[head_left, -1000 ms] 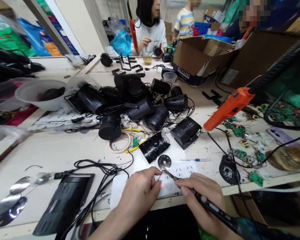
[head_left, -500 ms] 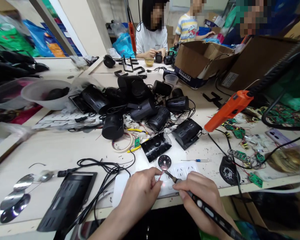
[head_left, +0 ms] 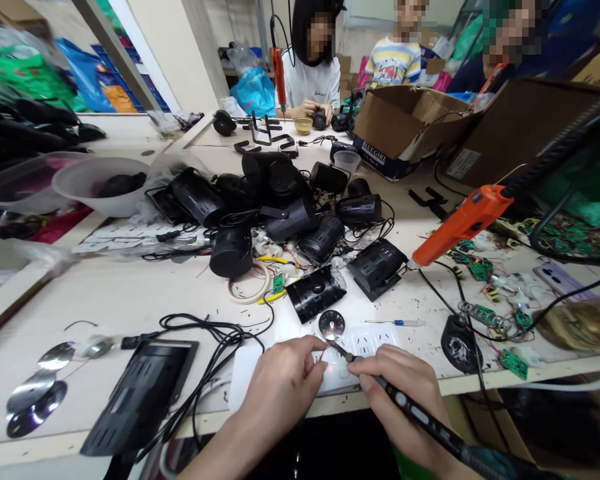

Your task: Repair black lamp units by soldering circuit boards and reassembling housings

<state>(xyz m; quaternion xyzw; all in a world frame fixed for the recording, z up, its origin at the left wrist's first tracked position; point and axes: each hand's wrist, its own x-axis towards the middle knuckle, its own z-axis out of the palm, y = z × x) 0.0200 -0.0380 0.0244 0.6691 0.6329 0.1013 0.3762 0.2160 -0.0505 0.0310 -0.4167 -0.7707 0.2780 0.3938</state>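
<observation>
Between the thumb and forefinger of my left hand (head_left: 290, 373) is a thin red wire (head_left: 324, 351), close to a small round black disc (head_left: 331, 325) with a pale centre. My right hand (head_left: 400, 393) grips a black soldering iron (head_left: 415, 410) like a pen. Its tip meets or nearly meets the wire at the disc's near edge; I cannot tell if they touch. Beneath both hands lies a white plate with slots (head_left: 373, 343). An open black half-cylinder housing (head_left: 316, 293) rests just beyond the disc.
Black lamp housings (head_left: 290, 217) are heaped mid-table. An orange electric screwdriver (head_left: 463, 225) hangs at right, near green circuit boards (head_left: 514, 363). A blue-handled screwdriver (head_left: 395, 323) lies behind my right hand. Another black housing (head_left: 140, 393) and cable are at left. People sit opposite, beyond a cardboard box (head_left: 405, 127).
The whole view has shifted slightly, so the table appears a little further right. My hands keep nearly the same pose at the disc. A person in stripes opposite has moved an arm.
</observation>
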